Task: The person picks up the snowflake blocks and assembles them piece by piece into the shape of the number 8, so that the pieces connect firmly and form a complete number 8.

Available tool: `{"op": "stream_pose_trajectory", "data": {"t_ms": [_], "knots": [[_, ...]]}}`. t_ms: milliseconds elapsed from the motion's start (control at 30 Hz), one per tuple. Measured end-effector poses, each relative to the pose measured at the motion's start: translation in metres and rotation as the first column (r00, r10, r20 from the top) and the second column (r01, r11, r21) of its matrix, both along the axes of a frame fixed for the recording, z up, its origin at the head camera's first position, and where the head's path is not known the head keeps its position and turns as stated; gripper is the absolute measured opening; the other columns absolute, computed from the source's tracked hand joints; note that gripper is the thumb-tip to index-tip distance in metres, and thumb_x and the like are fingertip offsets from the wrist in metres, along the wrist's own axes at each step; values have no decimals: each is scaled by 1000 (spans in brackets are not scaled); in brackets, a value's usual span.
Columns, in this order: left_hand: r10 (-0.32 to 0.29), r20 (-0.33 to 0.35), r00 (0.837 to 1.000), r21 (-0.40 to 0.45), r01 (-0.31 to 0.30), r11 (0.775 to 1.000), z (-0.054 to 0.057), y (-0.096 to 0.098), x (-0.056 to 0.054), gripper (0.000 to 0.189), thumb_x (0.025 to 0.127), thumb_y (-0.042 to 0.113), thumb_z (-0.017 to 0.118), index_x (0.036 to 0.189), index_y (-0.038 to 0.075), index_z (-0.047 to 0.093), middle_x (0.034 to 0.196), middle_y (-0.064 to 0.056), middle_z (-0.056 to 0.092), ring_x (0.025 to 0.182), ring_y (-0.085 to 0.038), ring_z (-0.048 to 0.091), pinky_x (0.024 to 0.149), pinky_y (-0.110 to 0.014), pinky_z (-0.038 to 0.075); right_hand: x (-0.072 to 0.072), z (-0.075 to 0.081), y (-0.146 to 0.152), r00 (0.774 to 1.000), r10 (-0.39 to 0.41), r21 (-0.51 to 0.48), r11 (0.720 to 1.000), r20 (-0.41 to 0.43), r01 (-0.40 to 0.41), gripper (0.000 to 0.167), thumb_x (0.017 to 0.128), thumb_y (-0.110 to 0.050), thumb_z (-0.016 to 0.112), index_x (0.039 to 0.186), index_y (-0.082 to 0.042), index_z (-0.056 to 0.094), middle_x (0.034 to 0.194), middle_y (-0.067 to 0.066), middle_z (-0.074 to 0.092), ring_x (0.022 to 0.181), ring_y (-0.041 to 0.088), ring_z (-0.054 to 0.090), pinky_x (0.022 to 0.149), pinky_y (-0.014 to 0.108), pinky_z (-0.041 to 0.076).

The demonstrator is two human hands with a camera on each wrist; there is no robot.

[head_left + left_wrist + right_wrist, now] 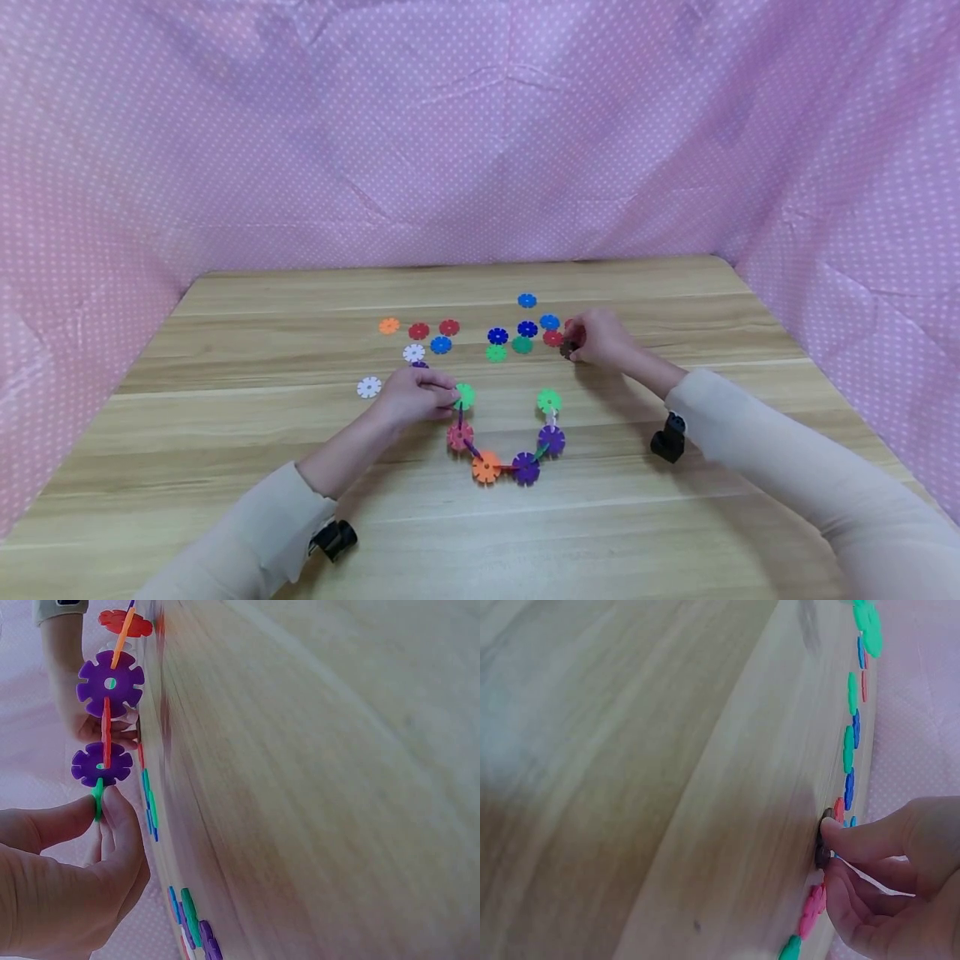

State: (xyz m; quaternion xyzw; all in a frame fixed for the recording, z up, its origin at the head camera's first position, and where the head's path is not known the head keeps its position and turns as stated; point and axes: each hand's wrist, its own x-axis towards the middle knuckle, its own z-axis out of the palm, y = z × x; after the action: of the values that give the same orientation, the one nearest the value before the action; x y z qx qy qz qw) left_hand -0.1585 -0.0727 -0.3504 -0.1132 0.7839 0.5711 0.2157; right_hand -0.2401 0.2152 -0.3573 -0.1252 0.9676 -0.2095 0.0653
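My left hand pinches a green notched plastic disc at the left end of a U-shaped chain. Pink, orange and purple discs follow round the curve, joined by others standing edge-on. A second green disc tops the chain's right end. Farther back on the right, my right hand pinches a dark brown disc between thumb and fingers, close over the tabletop. In the right wrist view the brown disc shows edge-on, partly covered by the thumb.
Loose discs lie across the back half of the wooden table: blue, red, orange and white among them. Several sit right beside my right hand. A pink dotted cloth hangs behind and at both sides.
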Motion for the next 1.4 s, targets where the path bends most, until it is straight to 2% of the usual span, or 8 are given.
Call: {"op": "stream_pose_trajectory", "data": {"t_ms": [233, 367, 467, 700, 867, 1167, 1233, 1400], "knots": [[-1, -8, 1000, 1, 1, 1000, -1, 0, -1, 18, 88, 4, 66, 106, 1, 67, 102, -13, 70, 79, -13, 67, 79, -28, 60, 0, 1, -1, 999, -33, 7, 999, 30, 33, 25, 73, -3, 81, 96, -1, 71, 94, 15, 70, 84, 22, 61, 78, 36, 53], [1, -5, 1000, -6, -1, 1000, -2, 0, -1, 18, 88, 4, 66, 106, 1, 67, 103, -13, 69, 80, -13, 67, 79, -28, 60, 1, 1, 0, 1000, -25, -4, 1000, 16, 25, 25, 72, -6, 83, 93, -1, 70, 93, 14, 70, 84, 22, 60, 77, 35, 52], [1, -1, 1000, -10, -1, 1000, -2, 0, -2, 18, 88, 5, 66, 106, 2, 67, 103, -13, 69, 80, -13, 68, 78, -28, 60, 2, 1, 1, 1000, -16, -40, 999, 10, 17, 24, 70, -8, 84, 89, -2, 70, 88, 12, 70, 80, 20, 61, 74, 32, 52], [-10, -9, 1000, -13, 10, 1000, -2, -1, -1, 18, 88, 5, 67, 106, 1, 68, 102, -13, 70, 79, -13, 68, 78, -28, 60, 12, 8, -9, 999, 31, -160, 987, 19, -28, 14, 72, -13, 84, 81, -5, 76, 76, 8, 74, 64, 6, 63, 57, 18, 49], [-7, -10, 1000, -14, 7, 1000, -3, 0, -1, 18, 88, 5, 67, 105, 2, 68, 103, -13, 70, 80, -13, 68, 78, -28, 60, 22, 15, -27, 995, 102, -229, 969, 5, -98, 11, 75, -12, 82, 81, -5, 75, 75, 9, 75, 61, 5, 65, 56, 19, 51], [1, -7, 1000, 0, -1, 1000, -4, 1, 0, 18, 87, 3, 67, 105, 1, 68, 102, -14, 70, 77, -13, 68, 76, -27, 60, 31, 25, -59, 964, 238, -375, 910, 121, -178, 9, 76, -4, 78, 82, 1, 73, 81, 15, 75, 67, 13, 71, 62, 27, 60], [2, -7, 1000, 3, -2, 1000, -4, 1, 0, 18, 87, 3, 67, 105, 1, 68, 102, -14, 70, 77, -13, 68, 76, -27, 60, 33, 26, -65, 960, 246, -381, 907, 132, -180, 9, 75, -4, 79, 80, 0, 73, 81, 14, 75, 67, 14, 71, 62, 28, 60], [1, -12, 1000, 8, -1, 1000, -4, 1, -1, 18, 87, 3, 67, 105, 0, 69, 100, -14, 71, 76, -13, 68, 75, -27, 60, 38, 26, -79, 955, 279, -403, 889, 97, -219, 9, 73, -1, 80, 75, 0, 71, 77, 14, 75, 64, 13, 70, 60, 24, 59]]}}
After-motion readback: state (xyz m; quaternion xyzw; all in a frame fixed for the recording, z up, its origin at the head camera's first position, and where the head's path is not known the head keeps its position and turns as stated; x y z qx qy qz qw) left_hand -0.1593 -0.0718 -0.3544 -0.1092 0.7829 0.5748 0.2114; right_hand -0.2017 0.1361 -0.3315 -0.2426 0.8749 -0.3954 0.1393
